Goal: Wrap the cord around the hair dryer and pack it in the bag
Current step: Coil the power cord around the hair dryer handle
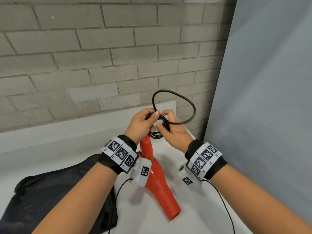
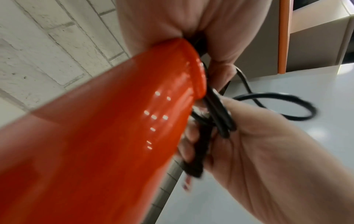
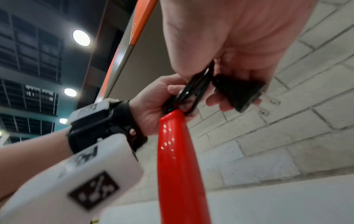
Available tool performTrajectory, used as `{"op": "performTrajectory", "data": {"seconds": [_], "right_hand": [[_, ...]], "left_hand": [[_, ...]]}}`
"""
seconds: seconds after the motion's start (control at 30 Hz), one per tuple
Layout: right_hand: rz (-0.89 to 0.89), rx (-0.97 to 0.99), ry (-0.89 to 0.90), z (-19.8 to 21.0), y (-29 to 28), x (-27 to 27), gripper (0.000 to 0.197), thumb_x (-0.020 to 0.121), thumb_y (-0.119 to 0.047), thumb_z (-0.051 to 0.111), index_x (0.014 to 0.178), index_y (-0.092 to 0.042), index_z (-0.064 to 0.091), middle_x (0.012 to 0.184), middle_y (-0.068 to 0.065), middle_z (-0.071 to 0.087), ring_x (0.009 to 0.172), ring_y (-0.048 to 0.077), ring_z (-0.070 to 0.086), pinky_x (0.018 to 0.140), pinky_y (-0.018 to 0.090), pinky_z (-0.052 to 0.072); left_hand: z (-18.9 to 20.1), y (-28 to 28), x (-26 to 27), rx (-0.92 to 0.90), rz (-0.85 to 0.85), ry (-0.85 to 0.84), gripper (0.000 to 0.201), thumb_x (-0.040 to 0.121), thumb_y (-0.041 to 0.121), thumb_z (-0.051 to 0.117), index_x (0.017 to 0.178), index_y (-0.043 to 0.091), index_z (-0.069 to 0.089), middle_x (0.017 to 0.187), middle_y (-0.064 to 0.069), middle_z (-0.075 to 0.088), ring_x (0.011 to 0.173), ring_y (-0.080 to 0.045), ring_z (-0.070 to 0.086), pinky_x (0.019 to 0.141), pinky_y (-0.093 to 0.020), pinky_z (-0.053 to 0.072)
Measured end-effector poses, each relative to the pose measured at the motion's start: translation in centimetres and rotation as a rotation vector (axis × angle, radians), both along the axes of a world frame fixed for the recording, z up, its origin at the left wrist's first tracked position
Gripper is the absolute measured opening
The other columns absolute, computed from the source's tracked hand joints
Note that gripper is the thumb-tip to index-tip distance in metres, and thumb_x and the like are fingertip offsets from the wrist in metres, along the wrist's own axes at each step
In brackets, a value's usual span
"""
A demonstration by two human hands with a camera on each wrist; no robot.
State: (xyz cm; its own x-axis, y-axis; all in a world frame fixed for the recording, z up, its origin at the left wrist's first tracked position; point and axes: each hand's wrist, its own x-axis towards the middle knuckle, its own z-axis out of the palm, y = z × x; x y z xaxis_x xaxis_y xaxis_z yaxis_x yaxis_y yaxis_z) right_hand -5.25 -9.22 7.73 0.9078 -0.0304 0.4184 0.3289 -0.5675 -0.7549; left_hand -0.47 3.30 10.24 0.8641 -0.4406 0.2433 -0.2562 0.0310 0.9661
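The red hair dryer (image 1: 157, 179) has its barrel on the white table (image 1: 194, 208) and its handle (image 3: 178, 151) rising toward my hands. At the handle's tip, my left hand (image 1: 152, 118) grips a bunch of black cord coils (image 1: 156, 135). My right hand (image 1: 164, 120) pinches the same cord beside it, and a free loop (image 1: 191, 105) arches above and to the right. In the right wrist view the black plug (image 3: 239, 92) lies in my right hand's curled fingers, prongs pointing out. The black bag (image 1: 50, 191) lies flat at the lower left, under my left forearm.
A grey brick wall (image 1: 101, 56) runs close behind the table. A pale blue panel (image 1: 270, 98) stands along the right side. The table's back right corner (image 1: 173, 103) is just behind my hands. Thin sensor wires (image 1: 224, 203) trail from both wrist units.
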Motion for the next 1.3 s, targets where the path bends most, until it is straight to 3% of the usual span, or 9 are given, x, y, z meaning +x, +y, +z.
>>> {"op": "performTrajectory", "data": {"seconds": [0.23,0.37,0.47,0.67,0.93,1.07,1.17,1.23,1.3], "right_hand": [[-0.109,-0.353,0.488,-5.6,-4.8,0.0,0.024,0.096,-0.016,0.037,0.092,-0.007,0.059,0.083,0.009,0.055,0.079,0.025,0.052,0.065,0.023,0.038],[-0.160,-0.438,0.913,-6.9,-5.6,-0.4,0.020,0.094,-0.009,0.041,0.102,-0.006,0.059,0.077,0.005,0.055,0.062,0.021,0.053,0.058,0.026,0.046],[-0.104,-0.497,0.745,-6.2,-5.0,-0.2,0.031,0.092,-0.015,0.048,0.121,-0.015,0.055,0.113,0.010,0.061,0.098,0.025,0.059,0.084,0.027,0.044],[0.150,-0.070,0.379,-3.0,-2.5,0.3,0.051,0.086,0.010,0.035,0.128,-0.015,0.048,0.126,0.005,0.056,0.111,0.013,0.052,0.099,0.024,0.038],[0.026,0.117,0.267,-3.6,-2.7,0.7,0.026,0.092,-0.004,0.043,0.071,-0.012,0.055,0.064,0.001,0.056,0.057,0.003,0.052,0.065,0.011,0.044],[-0.110,0.030,0.315,-4.1,-3.9,1.1,0.030,0.092,-0.004,0.042,0.068,-0.020,0.051,0.062,0.000,0.055,0.059,0.013,0.051,0.063,0.021,0.042],[-0.102,-0.059,0.283,-3.7,-3.6,0.9,0.026,0.090,0.001,0.040,0.100,-0.013,0.058,0.083,0.008,0.062,0.078,0.020,0.056,0.074,0.028,0.044],[0.008,-0.065,0.231,-3.2,-3.0,0.6,0.033,0.089,0.002,0.044,0.113,-0.014,0.059,0.108,0.007,0.062,0.100,0.016,0.057,0.087,0.026,0.043],[0.107,-0.006,0.229,-2.7,-2.7,0.3,0.025,0.091,-0.004,0.047,0.100,-0.021,0.063,0.102,-0.001,0.064,0.095,0.001,0.059,0.088,0.019,0.044]], "left_hand": [[0.1,0.4,0.3,-0.051,-0.003,-0.013,0.016,0.093,0.009,0.043,0.098,0.017,0.056,0.075,-0.002,0.048,0.035,-0.001,0.032,0.039,-0.010,0.029],[0.0,0.3,0.3,-0.080,-0.025,-0.033,0.027,0.096,0.013,0.039,0.113,0.023,0.056,0.067,0.004,0.050,0.038,-0.002,0.024,0.039,-0.011,0.024],[-0.2,0.3,0.4,-0.083,-0.019,-0.033,0.025,0.095,0.013,0.040,0.108,0.023,0.060,0.054,0.015,0.055,0.037,-0.002,0.023,0.038,-0.011,0.023],[-0.2,0.2,0.2,-0.070,0.008,-0.062,0.022,0.093,0.012,0.046,0.102,0.023,0.062,0.071,-0.004,0.053,0.038,-0.003,0.027,0.039,-0.012,0.027],[0.3,0.7,-0.3,-0.052,-0.163,-0.004,0.025,0.095,0.008,0.039,0.085,0.016,0.061,0.062,0.006,0.044,0.037,-0.001,0.024,0.038,-0.011,0.022],[0.3,1.0,-0.4,-0.030,-0.139,-0.006,0.023,0.093,0.008,0.041,0.078,0.012,0.058,0.062,0.003,0.040,0.036,0.000,0.025,0.038,-0.010,0.022],[0.1,0.7,-0.4,-0.032,-0.110,-0.023,0.018,0.089,0.006,0.050,0.078,0.015,0.061,0.054,0.005,0.039,0.038,-0.002,0.026,0.038,-0.011,0.024],[0.0,0.5,-0.5,-0.017,-0.113,-0.040,0.016,0.087,0.004,0.052,0.085,0.016,0.063,0.049,0.013,0.046,0.039,-0.001,0.029,0.039,-0.010,0.027],[0.0,0.5,-0.5,0.014,-0.098,-0.055,0.017,0.087,0.004,0.054,0.098,0.012,0.064,0.053,0.014,0.052,0.040,-0.001,0.033,0.041,-0.010,0.030]]}}
